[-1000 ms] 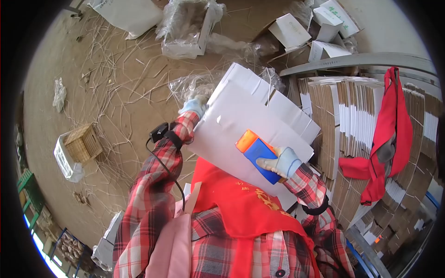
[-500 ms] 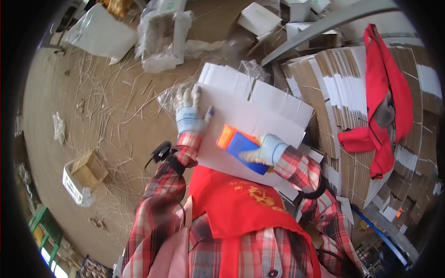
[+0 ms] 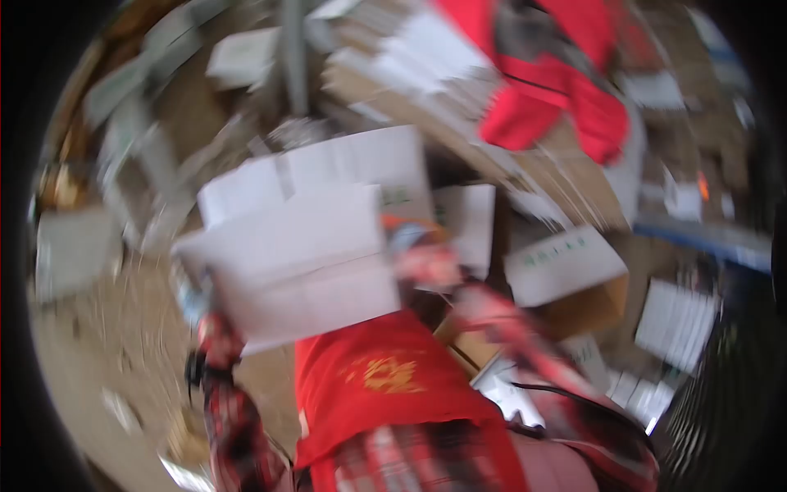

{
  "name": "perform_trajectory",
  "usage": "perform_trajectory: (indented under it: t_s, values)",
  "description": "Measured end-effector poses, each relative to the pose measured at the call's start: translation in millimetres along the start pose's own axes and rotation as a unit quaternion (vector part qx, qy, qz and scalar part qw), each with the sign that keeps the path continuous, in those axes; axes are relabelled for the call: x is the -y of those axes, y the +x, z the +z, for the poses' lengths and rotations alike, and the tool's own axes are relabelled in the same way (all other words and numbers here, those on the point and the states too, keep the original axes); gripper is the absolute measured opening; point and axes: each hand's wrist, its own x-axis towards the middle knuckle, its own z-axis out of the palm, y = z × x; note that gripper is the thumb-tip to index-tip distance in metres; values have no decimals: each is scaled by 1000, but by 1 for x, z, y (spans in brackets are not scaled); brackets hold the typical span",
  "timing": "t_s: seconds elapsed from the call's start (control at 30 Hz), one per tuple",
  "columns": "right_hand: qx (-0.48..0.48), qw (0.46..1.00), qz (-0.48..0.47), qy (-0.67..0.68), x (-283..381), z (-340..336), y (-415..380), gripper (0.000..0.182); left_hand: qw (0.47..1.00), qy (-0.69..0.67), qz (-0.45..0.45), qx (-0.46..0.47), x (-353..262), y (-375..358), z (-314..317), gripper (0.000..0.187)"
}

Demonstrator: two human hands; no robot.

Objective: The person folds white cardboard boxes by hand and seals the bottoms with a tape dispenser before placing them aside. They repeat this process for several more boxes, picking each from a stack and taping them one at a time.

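Note:
A white cardboard box [image 3: 303, 254] with flaps along its far side is held up in front of my red apron [image 3: 385, 369]. My left hand [image 3: 190, 297], gloved, grips the box's left edge; its fingers are partly hidden behind the cardboard. At the right edge, my right hand [image 3: 422, 256] is blurred and closed. An orange end of what looks like a tape dispenser [image 3: 403, 221] shows just beyond that hand, and the rest of the tool is hidden.
Flattened cartons [image 3: 426, 57] are stacked at the upper right, with a red jacket [image 3: 525, 115] over them. An open printed box [image 3: 566, 266] stands at right. A grey metal post [image 3: 293, 57] rises beyond the box. White boxes [image 3: 242, 57] lie at upper left.
My view has swung to the right. The white box has turned and come up in my hands; my right hand has moved from its top face to its right edge.

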Motion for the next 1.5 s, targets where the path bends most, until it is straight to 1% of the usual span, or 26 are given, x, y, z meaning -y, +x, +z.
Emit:
perform_trajectory:
  t_s: [0.07,0.17,0.23,0.3,0.37,0.47,0.57,0.6,0.63,0.7,0.73,0.83,0.9,0.97,1.03,1.07,1.17,1.2,1.23,1.27,1.3,1.33,1.37,1.4,1.47,1.5]
  values:
    - [-60,996,-19,57,33,29,35,48,999,8,21,-23,3,11,12,61]
    - [-145,969,-22,201,47,42,24,47,997,8,41,-60,-1,26,22,59]
    - [-191,926,-35,324,40,54,-1,46,993,-18,47,-107,-12,36,23,57]
    - [-233,860,-45,451,29,69,-42,45,981,-95,64,-159,-37,50,9,56]
    - [-268,779,-51,564,14,102,-79,44,952,-218,90,-192,-75,57,-11,55]
    - [-326,649,-60,684,-6,158,-133,43,871,-419,154,-207,-157,51,-63,53]
    - [-415,486,-50,768,-23,226,-203,42,773,-554,274,-141,-252,16,-146,52]
    - [-450,430,-46,781,-26,249,-227,42,786,-524,322,-57,-278,1,-189,46]
    - [-491,368,-37,789,-31,275,-255,41,736,-569,364,-50,-309,-18,-214,47]
    - [-582,239,-21,777,-38,324,-312,41,592,-722,356,-11,-372,-63,-254,46]
    - [-631,173,-12,757,-42,347,-342,40,546,-751,372,13,-398,-81,-267,47]
    - [-757,-1,7,654,-55,405,-432,40,468,-724,494,116,-451,-141,-274,49]
    - [-803,-78,11,591,-58,436,-476,39,453,-632,599,194,-471,-182,-262,50]
    - [-824,-117,21,554,-57,456,-496,39,446,-492,703,254,-473,-219,-232,52]
    - [-821,-125,39,555,-47,478,-487,39,441,-345,777,288,-455,-246,-188,54]
    - [-810,-113,54,572,-43,485,-471,39,439,-288,796,300,-437,-252,-164,55]
    - [-729,-27,112,675,-38,488,-383,38,441,-221,787,371,-365,-225,-98,55]
    - [-689,14,139,711,-36,483,-347,38,435,-238,767,407,-331,-200,-79,53]
    - [-645,48,195,737,-31,471,-310,27,429,-261,742,444,-294,-172,-63,51]
    - [-609,126,192,759,-35,471,-277,30,429,-283,713,478,-253,-141,-51,50]
    - [-563,206,156,785,-6,425,-268,33,447,-302,670,510,-210,-112,-43,48]
    - [-532,278,155,784,3,400,-252,34,473,-314,644,513,-164,-81,-32,47]
    - [-502,347,159,776,11,374,-228,35,550,-320,422,646,-143,-81,-50,46]
    - [-478,411,168,758,15,347,-207,36,597,-313,309,671,-116,-70,-46,46]
    - [-438,518,193,709,13,303,-171,38,670,-290,190,656,-79,-64,-26,47]
    - [-422,553,201,690,15,287,-160,39,697,-281,143,645,-65,-64,-15,47]
